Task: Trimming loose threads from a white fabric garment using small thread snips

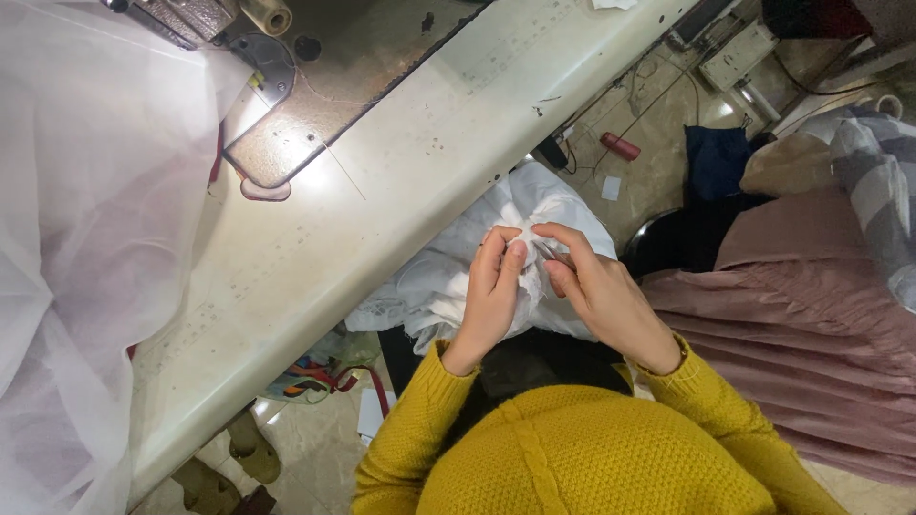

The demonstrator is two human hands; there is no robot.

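A bunched white cloth lies in my lap below the table's edge. My left hand pinches a fold of it between thumb and fingers. My right hand meets it from the right, and its fingertips grip a small dark metal tool pressed against the same fold. Both hands touch at the top of the bunch. I wear mustard yellow knitted sleeves. What the tool's tip does is hidden by the cloth.
A cream sewing table runs diagonally, with the sewing machine's base at the top. Sheer white fabric drapes over its left side. Pink pleated fabric is piled at right. Cables, a red spool and sandals lie on the floor.
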